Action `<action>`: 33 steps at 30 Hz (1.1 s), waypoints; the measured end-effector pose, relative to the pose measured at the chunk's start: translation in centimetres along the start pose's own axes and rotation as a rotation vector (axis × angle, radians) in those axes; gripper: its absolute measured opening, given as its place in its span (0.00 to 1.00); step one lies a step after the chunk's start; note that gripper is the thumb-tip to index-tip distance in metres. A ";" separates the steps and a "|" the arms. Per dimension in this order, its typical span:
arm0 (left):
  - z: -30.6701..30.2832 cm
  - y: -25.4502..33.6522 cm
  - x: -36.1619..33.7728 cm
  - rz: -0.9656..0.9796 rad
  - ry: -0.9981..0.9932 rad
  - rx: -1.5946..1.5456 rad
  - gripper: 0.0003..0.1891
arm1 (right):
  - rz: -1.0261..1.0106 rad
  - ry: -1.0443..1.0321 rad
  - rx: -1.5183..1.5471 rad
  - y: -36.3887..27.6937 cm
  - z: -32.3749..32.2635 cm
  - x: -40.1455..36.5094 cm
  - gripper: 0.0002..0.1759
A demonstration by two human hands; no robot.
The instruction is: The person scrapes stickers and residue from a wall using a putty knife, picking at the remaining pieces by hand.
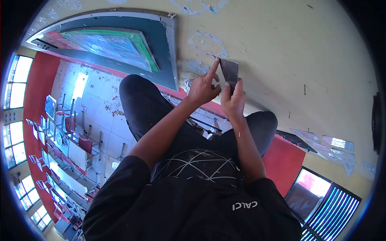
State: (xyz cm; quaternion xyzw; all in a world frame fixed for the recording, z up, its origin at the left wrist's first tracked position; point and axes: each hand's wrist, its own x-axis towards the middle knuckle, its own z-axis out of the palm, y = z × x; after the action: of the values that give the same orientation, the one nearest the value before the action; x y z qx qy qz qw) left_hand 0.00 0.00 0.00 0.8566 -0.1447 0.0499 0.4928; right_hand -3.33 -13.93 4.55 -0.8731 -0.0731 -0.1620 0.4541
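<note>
**Broad Blade, Bare Hands at a Patchy Wall**

A flat scraper (230, 71) sits in the right hand (234, 105), its fingers closed around the narrow end, before a cream wall (265, 36) marked by pale, peeled patches (207, 42). The low grip appears meant to leave the broad edge free. The left hand (201, 91) holds nothing: its forefinger reaches to the blade's near-side top corner, apparently to steady or feel it, the other fingers loosely curled. The blade is dark gray, dull and smudged, flaring toward its straight far edge; the hand hides the handle.
</note>
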 end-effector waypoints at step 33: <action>0.1 -0.2 -0.6 0.114 0.215 -0.072 0.48 | 0.017 -0.014 -0.063 -0.7 -0.5 -0.2 0.07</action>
State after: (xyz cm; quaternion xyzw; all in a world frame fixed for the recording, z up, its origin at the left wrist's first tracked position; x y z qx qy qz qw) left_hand -0.55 0.12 -0.35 0.8185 -0.1415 0.1642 0.5321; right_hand -3.86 -13.94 5.33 -0.8887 -0.0635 -0.1543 0.4270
